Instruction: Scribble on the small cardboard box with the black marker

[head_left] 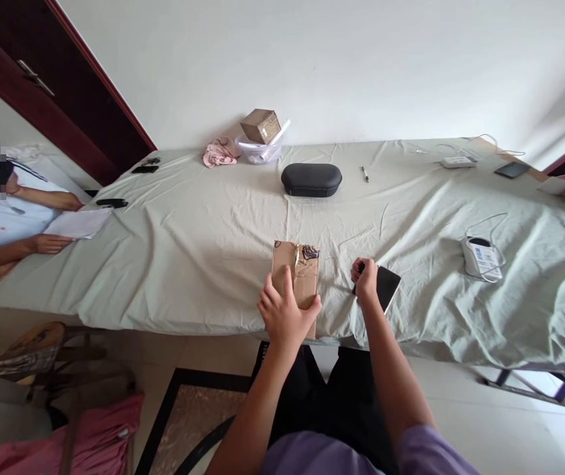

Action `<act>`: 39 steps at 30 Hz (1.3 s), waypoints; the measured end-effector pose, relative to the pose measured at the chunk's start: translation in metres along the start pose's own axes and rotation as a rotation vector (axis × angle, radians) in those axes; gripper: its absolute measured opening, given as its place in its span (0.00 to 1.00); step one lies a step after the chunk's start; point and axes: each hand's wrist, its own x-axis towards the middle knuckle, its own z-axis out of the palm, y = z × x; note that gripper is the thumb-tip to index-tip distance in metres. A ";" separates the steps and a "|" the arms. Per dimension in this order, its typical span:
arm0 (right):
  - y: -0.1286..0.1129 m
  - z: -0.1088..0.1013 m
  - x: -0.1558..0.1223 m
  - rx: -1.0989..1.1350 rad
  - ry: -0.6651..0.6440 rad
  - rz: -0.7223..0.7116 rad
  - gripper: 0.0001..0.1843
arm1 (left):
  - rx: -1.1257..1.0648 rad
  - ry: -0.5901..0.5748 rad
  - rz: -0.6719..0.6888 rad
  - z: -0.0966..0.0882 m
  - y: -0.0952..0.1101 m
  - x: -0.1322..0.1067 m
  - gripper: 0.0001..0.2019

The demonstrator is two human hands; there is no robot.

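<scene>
**Work surface and hand positions**

The table (188,251) runs across the whole view under a pale grey-green cloth. The fabric is soft, creased and hangs over the near edge.

At the far left a co-worker's hand (47,244) rests beside a white paper sheet (77,223).

A black oval case (311,179) with a matte, rounded shell lies at the centre, well beyond the hands.

The brown package (296,272) is flat, rectangular cardboard with glossy tape across its top. It lies at the near edge, directly in front of the person.

The left hand (285,310) lies on the near half of the package. Its fingers are spread over the top face and the thumb is on the right side.

The right hand (365,277) is curled into a fist with the fingers pressed together. It touches the near-left corner of a flat, glossy black device (386,285), just right of the package.

Further right is a white boxy unit (481,257) with a looped cable.

At the wall stand a small cardboard box (261,125) on a clear plastic tub (261,153), a crumpled pink cloth (219,152) and — apart, to the right — a pen (364,173).
</scene>
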 end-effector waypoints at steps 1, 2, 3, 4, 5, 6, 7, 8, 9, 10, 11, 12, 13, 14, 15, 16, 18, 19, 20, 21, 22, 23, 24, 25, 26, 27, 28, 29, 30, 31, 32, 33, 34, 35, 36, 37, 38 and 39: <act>-0.002 0.001 0.001 0.012 0.008 0.019 0.22 | 0.001 0.002 0.000 0.000 0.000 0.000 0.45; -0.003 0.003 0.002 0.023 0.022 0.037 0.22 | 0.002 0.003 0.000 0.000 0.000 0.000 0.45; -0.004 0.004 0.002 0.032 0.036 0.050 0.22 | 0.004 0.004 0.000 0.000 0.000 0.000 0.45; -0.004 0.005 0.002 0.035 0.046 0.055 0.22 | 0.005 0.004 -0.001 0.000 0.001 0.000 0.45; -0.005 0.006 0.001 0.035 0.055 0.054 0.22 | 0.006 0.002 -0.001 0.000 0.001 0.000 0.45; -0.005 0.006 -0.001 0.032 0.062 0.047 0.21 | 0.006 0.001 0.000 0.000 0.001 0.000 0.45; -0.006 0.007 -0.002 0.027 0.066 0.036 0.20 | 0.005 -0.001 0.000 -0.001 0.001 0.000 0.45; -0.006 0.007 -0.004 0.021 0.065 0.023 0.18 | 0.004 -0.001 -0.002 -0.001 0.001 0.000 0.45; -0.007 0.007 -0.006 0.015 0.057 0.010 0.17 | 0.003 -0.002 -0.002 -0.001 0.001 0.000 0.45; -0.008 0.007 -0.008 0.009 0.045 0.000 0.15 | 0.002 -0.001 -0.004 -0.001 0.001 0.000 0.45; -0.008 0.007 -0.010 0.004 0.029 -0.009 0.15 | 0.002 0.000 -0.005 -0.001 0.001 -0.001 0.45; -0.009 0.007 -0.012 -0.001 0.013 -0.016 0.14 | 0.002 0.000 -0.005 -0.001 0.001 -0.001 0.44; -0.009 0.007 -0.014 -0.008 -0.001 -0.022 0.14 | 0.003 -0.001 -0.003 -0.001 0.001 -0.001 0.44; -0.009 0.007 -0.015 -0.016 -0.012 -0.027 0.14 | 0.003 -0.001 -0.002 -0.001 0.001 -0.001 0.44; -0.009 0.007 -0.015 -0.027 -0.020 -0.029 0.15 | 0.003 -0.002 0.000 -0.001 0.001 -0.001 0.44; -0.008 0.007 -0.014 -0.043 -0.027 -0.029 0.16 | 0.003 -0.002 0.002 0.000 0.000 -0.001 0.45; -0.006 0.009 -0.010 -0.091 -0.033 -0.019 0.18 | 0.004 0.004 0.003 0.001 0.000 -0.001 0.45; -0.004 0.011 -0.006 -0.125 -0.032 -0.011 0.20 | 0.005 0.008 0.003 0.001 0.000 -0.001 0.45; -0.003 0.012 -0.001 -0.163 -0.027 -0.001 0.22 | 0.005 0.012 0.004 0.001 0.000 -0.002 0.45; -0.002 0.014 0.005 -0.205 -0.019 0.010 0.24 | 0.005 0.015 0.005 0.001 0.000 -0.002 0.45; -0.001 0.015 0.010 -0.252 -0.008 0.020 0.26 | 0.003 0.016 0.007 0.001 0.000 -0.002 0.45; -0.002 0.015 0.015 -0.301 0.006 0.028 0.26 | 0.000 0.018 0.007 0.000 0.000 -0.002 0.45; -0.002 0.013 0.018 -0.355 0.025 0.031 0.26 | -0.003 0.019 0.008 0.000 0.000 -0.002 0.45; -0.003 0.009 0.019 -0.411 0.052 0.029 0.25 | -0.005 0.019 0.009 -0.001 -0.001 -0.003 0.44; -0.004 0.003 0.017 -0.468 0.086 0.024 0.24 | -0.007 0.020 0.009 -0.001 -0.001 -0.003 0.44; -0.005 -0.005 0.013 -0.522 0.133 0.015 0.25 | -0.009 0.022 0.009 -0.002 -0.001 -0.003 0.44; -0.005 -0.015 0.006 -0.587 0.193 0.010 0.28 | -0.010 0.023 0.010 -0.002 -0.002 -0.004 0.44; -0.003 -0.025 -0.003 -0.652 0.253 0.011 0.32 | -0.010 0.023 0.010 -0.002 -0.002 -0.004 0.44; -0.001 -0.036 -0.013 -0.734 0.335 0.019 0.36 | -0.010 0.024 0.010 -0.002 -0.002 -0.005 0.44; 0.002 -0.046 -0.023 -0.897 0.422 0.053 0.40 | -0.010 0.025 0.009 -0.002 -0.003 -0.005 0.44; 0.005 -0.055 -0.033 -1.004 0.461 0.092 0.45 | -0.009 0.025 0.009 -0.002 -0.003 -0.006 0.44; 0.009 -0.062 -0.041 -1.068 0.484 0.119 0.49 | -0.009 0.027 0.009 -0.002 -0.003 -0.006 0.44; 0.011 -0.067 -0.046 -1.107 0.490 0.148 0.53 | -0.009 0.027 0.011 -0.002 -0.003 -0.006 0.44; 0.012 -0.071 -0.049 -1.100 0.480 0.174 0.55 | -0.010 0.028 0.011 -0.002 -0.003 -0.007 0.44; 0.012 -0.072 -0.049 -1.054 0.476 0.199 0.57 | -0.011 0.029 0.012 -0.002 -0.003 -0.007 0.44; 0.010 -0.072 -0.047 -0.983 0.476 0.226 0.59 | -0.013 0.030 0.012 -0.002 -0.003 -0.007 0.45; 0.008 -0.072 -0.044 -0.901 0.480 0.251 0.60 | -0.015 0.032 0.011 -0.001 -0.003 -0.007 0.45; 0.005 -0.071 -0.039 -0.816 0.481 0.270 0.59 | -0.018 0.034 0.009 -0.001 -0.003 -0.007 0.45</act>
